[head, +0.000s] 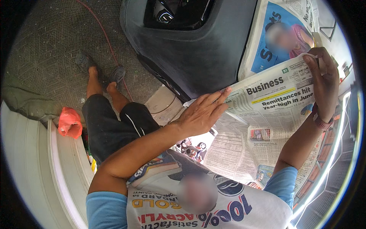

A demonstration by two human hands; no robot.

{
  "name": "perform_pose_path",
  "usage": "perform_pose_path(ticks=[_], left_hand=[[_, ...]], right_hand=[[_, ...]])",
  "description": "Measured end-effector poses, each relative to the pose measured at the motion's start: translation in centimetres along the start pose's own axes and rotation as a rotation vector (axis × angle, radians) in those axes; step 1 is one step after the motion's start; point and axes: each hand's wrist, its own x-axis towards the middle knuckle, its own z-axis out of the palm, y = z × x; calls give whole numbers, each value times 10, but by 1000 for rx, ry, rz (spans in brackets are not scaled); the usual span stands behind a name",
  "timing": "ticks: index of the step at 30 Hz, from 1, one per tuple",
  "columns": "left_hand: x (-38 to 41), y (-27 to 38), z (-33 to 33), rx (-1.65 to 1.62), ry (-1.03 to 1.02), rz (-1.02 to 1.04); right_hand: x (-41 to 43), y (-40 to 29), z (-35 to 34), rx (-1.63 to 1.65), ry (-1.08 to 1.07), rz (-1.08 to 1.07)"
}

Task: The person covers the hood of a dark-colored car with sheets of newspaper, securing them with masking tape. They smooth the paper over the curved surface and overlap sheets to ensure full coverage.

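A dull black vehicle bumper [188, 57] with a glossy recess rises before me. Newspaper sheets lie along its right edge, one with a blue printed page [264, 43]. My left hand [200, 114] lies palm down with extended fingers touching the upper left edge of a newspaper sheet [274, 97], near the bumper's lower corner. At the sheet's upper right corner, my right hand [326, 71] pinches the paper between thumb and fingers; a watch is on that wrist. A tan strip, perhaps tape, shows beside these fingers, partly hidden. More newspaper [234, 151] hangs below.
A red hose or cord [105, 34] crosses the textured floor mat [51, 48] near my feet. A red plastic bag [70, 123] is beside pale ribbed panels [28, 143] at left. A motorcycle [194, 150] shows beyond the paper. A bright light strip curves along the right.
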Motion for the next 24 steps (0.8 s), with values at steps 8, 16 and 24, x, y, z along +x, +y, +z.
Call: perform_pose_path(ticks=[8, 16, 24], left_hand=[[29, 18, -10, -47, -71, -84], [50, 32, -18, -329, -52, -218], [73, 51, -46, -117, -137, -305]], right_hand=[[-4, 0, 5, 48, 1, 44], [-29, -52, -6, -6, -5, -288], [-1, -3, 21, -233, 229, -331]])
